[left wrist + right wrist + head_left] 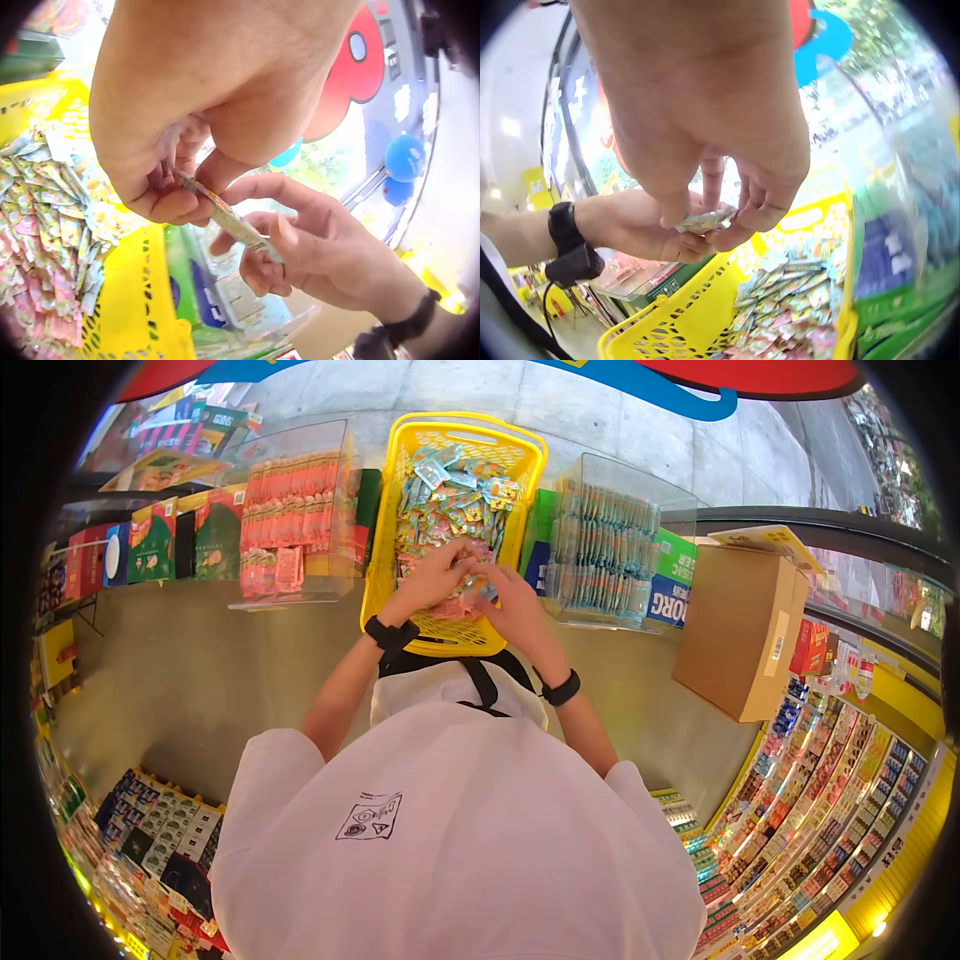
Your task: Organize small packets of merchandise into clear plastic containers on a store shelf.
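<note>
A small, shiny snack packet (pixel 238 226) is held between my two hands, above the near end of a yellow basket (pixel 377 575). My left hand (pixel 437 578) pinches one end with its fingertips, which curl over the packet's edge in the left wrist view. From the other side, my right hand (pixel 512 605) grips it between thumb and fingers. The fingers partly cover the packet (pixel 705 220) in the right wrist view. Below lie many loose packets, light blue ones (pixel 465 495) toward the far end and pink ones (pixel 791 339) nearer me.
A clear bin of pink packets (pixel 290 500) stands left of the basket. Another clear bin, with teal packets (pixel 605 550), stands to its right. Farther right is a cardboard box (pixel 735 625). Stocked shelves (pixel 820 800) curve around at the lower right.
</note>
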Motion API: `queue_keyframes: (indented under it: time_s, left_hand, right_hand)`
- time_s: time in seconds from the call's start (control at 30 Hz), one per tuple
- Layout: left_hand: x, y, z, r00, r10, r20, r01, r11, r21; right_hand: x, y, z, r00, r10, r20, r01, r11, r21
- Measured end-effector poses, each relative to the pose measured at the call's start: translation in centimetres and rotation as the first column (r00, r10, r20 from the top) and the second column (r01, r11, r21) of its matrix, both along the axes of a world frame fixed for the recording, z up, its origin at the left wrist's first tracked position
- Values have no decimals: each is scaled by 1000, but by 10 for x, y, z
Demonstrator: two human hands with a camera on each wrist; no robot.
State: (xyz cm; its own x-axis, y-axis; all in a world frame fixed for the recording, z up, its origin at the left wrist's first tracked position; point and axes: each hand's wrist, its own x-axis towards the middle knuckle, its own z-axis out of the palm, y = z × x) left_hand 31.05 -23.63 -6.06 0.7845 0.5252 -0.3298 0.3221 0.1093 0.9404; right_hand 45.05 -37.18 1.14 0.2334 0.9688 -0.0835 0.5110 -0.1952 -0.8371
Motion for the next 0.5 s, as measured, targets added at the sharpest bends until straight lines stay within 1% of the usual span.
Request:
queue_keyframes:
  time_s: [0.03,0.07,0.13,0.17,0.23,0.27,0.3,0.33,0.37,0.4,0.43,0.47,0.5]
  left_hand:
    - [6,-2,16,998,31,48,-37,991,132]
    - [12,-6,28,994,56,99,-80,963,256]
    - [23,-8,41,993,58,106,-86,957,279]
    - [30,-10,48,992,60,110,-90,949,301]
    - [45,-18,71,991,61,119,-94,949,302]
    - [54,-23,84,990,63,127,-98,949,299]
    - [62,-29,98,990,55,129,-92,949,302]
    - [72,-35,112,994,22,104,-52,954,296]
    - [83,-41,123,997,-10,79,-13,958,288]
    - [95,-47,128,997,-16,79,-7,957,289]
    - [107,-53,133,991,-44,127,0,945,326]
    - [119,-60,138,982,-74,174,6,933,361]
    - [131,-67,144,991,-83,106,44,943,331]
  right_hand:
    - [3,-4,14,989,-4,151,-1,999,33]
    - [6,-8,22,988,-5,153,0,1000,30]
    - [13,-13,33,925,-53,376,-4,989,148]
    - [17,-17,39,925,-54,376,-3,989,149]
    - [28,-25,48,831,-92,549,-49,970,236]
    - [32,-30,51,829,-99,550,-43,970,240]
    - [37,-35,53,809,-167,564,-3,958,288]
    - [43,-40,55,784,-235,575,35,941,337]
    - [49,-45,56,781,-240,576,40,940,338]
    - [56,-51,57,777,-295,556,106,932,347]
    - [64,-56,58,769,-350,534,171,919,355]
    - [72,-63,60,767,-354,535,177,918,354]
    - [81,-70,62,740,-391,548,247,915,320]
